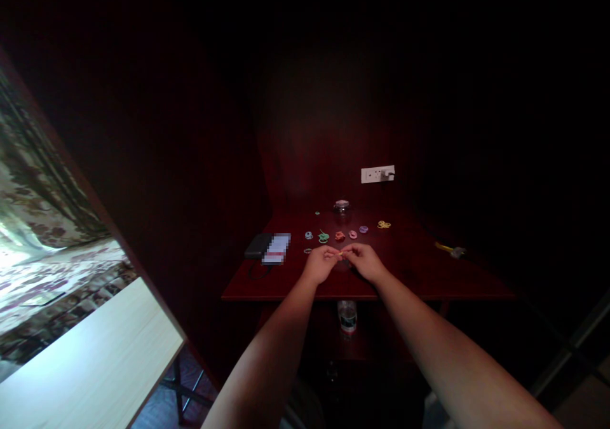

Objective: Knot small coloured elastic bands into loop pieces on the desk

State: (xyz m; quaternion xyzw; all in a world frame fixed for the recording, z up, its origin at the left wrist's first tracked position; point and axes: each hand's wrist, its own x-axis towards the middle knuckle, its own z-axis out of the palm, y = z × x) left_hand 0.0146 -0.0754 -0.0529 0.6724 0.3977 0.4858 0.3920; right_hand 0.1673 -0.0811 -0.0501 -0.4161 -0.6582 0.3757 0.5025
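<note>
My left hand [319, 266] and my right hand [366, 264] meet over the front of the dark red desk, fingertips pinched together. Between them is a small yellow rubber band [341, 253], mostly covered by the fingers. Just beyond lie little heaps of rubber bands, sorted by colour: blue [309, 235], green [323, 238], red [340, 236], pink [352, 234], purple [363, 229] and yellow [384, 224]. A pale band [307, 251] rests beside my left hand. One single green band [317, 213] sits farther back.
A clear jar [342, 208] stands at the back of the desk [410, 270]. To the left are a black case [257, 245] and a blurred-out phone or sheet [277, 249]. Yellow-handled pliers or a wrench [452, 250] lie right. Below is a bottle [347, 320].
</note>
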